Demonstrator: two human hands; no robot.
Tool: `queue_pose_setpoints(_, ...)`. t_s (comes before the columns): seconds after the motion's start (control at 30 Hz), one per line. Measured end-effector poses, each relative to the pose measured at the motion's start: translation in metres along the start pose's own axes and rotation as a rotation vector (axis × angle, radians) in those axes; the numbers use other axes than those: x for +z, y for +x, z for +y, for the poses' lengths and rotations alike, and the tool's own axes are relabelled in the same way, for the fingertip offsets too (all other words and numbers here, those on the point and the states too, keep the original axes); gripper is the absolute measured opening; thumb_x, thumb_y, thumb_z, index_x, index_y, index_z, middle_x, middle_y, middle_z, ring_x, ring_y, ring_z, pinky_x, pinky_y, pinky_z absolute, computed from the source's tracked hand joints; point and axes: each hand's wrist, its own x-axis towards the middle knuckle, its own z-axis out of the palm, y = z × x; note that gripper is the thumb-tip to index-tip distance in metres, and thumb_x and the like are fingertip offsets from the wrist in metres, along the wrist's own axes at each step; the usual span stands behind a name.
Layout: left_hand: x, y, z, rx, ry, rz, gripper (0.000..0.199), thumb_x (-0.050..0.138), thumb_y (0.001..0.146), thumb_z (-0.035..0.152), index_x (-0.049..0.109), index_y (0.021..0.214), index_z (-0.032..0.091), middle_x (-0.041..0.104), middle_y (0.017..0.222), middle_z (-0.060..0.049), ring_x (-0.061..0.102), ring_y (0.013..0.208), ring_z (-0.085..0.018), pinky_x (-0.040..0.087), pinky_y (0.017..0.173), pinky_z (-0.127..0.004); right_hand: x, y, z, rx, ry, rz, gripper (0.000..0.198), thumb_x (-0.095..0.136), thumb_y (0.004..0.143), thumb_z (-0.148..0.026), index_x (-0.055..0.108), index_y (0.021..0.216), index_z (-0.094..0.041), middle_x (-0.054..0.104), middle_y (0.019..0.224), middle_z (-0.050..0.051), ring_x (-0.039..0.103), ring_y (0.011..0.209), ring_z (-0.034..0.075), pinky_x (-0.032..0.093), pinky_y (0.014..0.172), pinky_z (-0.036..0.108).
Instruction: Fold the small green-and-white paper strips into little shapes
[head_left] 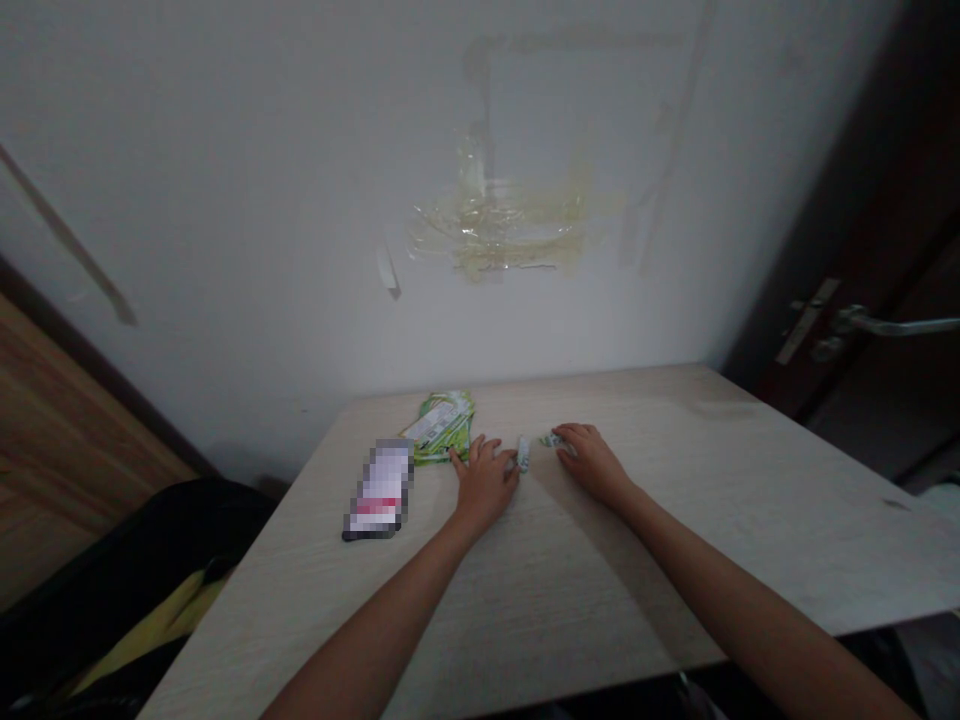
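Observation:
My left hand [486, 482] rests on the table with its fingers spread. Its right side is close to a small green-and-white wrapped piece [523, 454] standing lengthwise; whether they touch, I cannot tell. Another small wrapped piece [551, 439] lies at the fingertips of my right hand [592, 462], whose thumb and fingers close around its right end. Just beyond the left fingers is a crumpled green-and-white packet [442, 427], flat on the tabletop. What the wrappers contain is hidden.
A phone [380, 490] with a blurred-out screen lies left of my left hand. The pale wooden table [720, 510] meets a white wall [300, 200] with old tape on it. A dark door with a metal handle [900, 325] stands at right; dark and yellow cloth [165, 620] is at lower left.

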Motion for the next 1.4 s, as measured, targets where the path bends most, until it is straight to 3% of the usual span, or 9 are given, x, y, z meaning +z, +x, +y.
queue_pose_setpoints(0.23,-0.002,-0.001,0.0,-0.016,-0.008,0.016,0.029,0.052,0.093,0.037,0.068,0.118,0.038,0.055,0.139,-0.005,0.033,0.141,-0.032,0.005,0.112,-0.074,0.009,0.001,-0.004,-0.114,0.145,-0.013,0.033,0.055,0.086,-0.014,0.069,0.115,-0.021,0.065,0.121,0.01,0.056,0.116,0.023,0.045,0.104,0.042)
queue_pose_setpoints(0.4,-0.003,0.0,0.0,-0.053,-0.023,0.011,0.031,0.056,0.09,0.05,0.069,0.115,0.038,0.057,0.137,-0.004,0.033,0.139,-0.033,0.005,0.113,-0.073,0.013,-0.001,0.0,-0.049,0.068,0.044,0.042,0.059,0.085,-0.018,0.064,0.126,-0.023,0.058,0.128,0.013,0.054,0.119,0.026,0.045,0.103,0.044)
queue_pose_setpoints(0.63,-0.005,0.0,0.001,-0.047,-0.047,0.015,0.027,0.061,0.09,0.042,0.071,0.114,0.034,0.057,0.137,-0.005,0.034,0.138,-0.034,0.004,0.114,-0.07,0.014,-0.001,0.003,0.0,-0.013,0.0,0.033,0.061,0.089,-0.03,0.069,0.121,-0.025,0.063,0.117,0.012,0.056,0.114,0.027,0.045,0.1,0.042)
queue_pose_setpoints(1.17,-0.001,0.006,-0.002,-0.045,-0.19,0.05,0.011,0.063,0.088,0.031,0.073,0.088,0.027,0.066,0.126,-0.003,0.042,0.135,-0.028,0.009,0.114,-0.067,0.013,0.005,0.003,0.001,0.259,-0.006,0.011,0.067,0.083,-0.025,0.075,0.09,-0.022,0.066,0.102,0.008,0.059,0.102,0.024,0.045,0.096,0.039)
queue_pose_setpoints(1.4,-0.001,0.008,-0.004,-0.041,-0.304,0.123,0.009,0.064,0.088,0.026,0.072,0.089,0.024,0.07,0.12,-0.004,0.048,0.13,-0.028,0.011,0.114,-0.064,0.015,0.005,0.002,0.014,0.417,0.038,0.007,0.069,0.081,-0.023,0.073,0.086,-0.021,0.059,0.098,0.007,0.059,0.097,0.021,0.047,0.095,0.04)
